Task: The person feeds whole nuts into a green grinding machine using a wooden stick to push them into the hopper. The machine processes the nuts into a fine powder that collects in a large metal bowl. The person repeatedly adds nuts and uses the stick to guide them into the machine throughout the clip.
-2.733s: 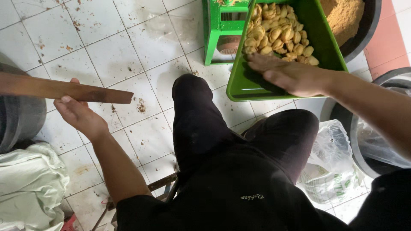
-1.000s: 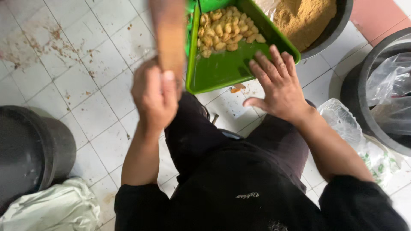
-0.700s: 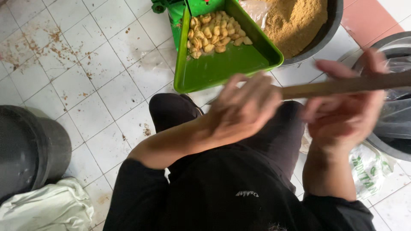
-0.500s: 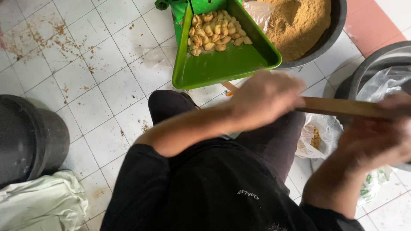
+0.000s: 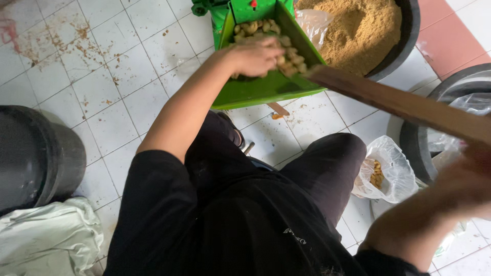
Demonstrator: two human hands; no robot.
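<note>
My left hand (image 5: 255,56) reaches forward into a green tray (image 5: 261,92) and rests with curled fingers on a heap of pale yellow-brown pieces (image 5: 292,55). Whether it grips any of them is hidden. My right hand (image 5: 468,186), blurred at the right edge, holds one end of a long flat wooden stick (image 5: 399,102). The stick slants up to the left, and its far tip reaches the tray's right rim. My black-clothed knees sit below the tray.
A black basin of brown powder (image 5: 360,30) stands behind the tray. A clear plastic bag with some pieces (image 5: 383,174) lies by my right knee, beside a plastic-lined dark tub (image 5: 450,102). A black bucket (image 5: 36,153) and a white sack (image 5: 46,240) are at the left on the stained tile floor.
The wooden stick has passed from my left hand to my right hand and swung to the right. My left hand let go of it and moved forward onto the pieces in the tray.
</note>
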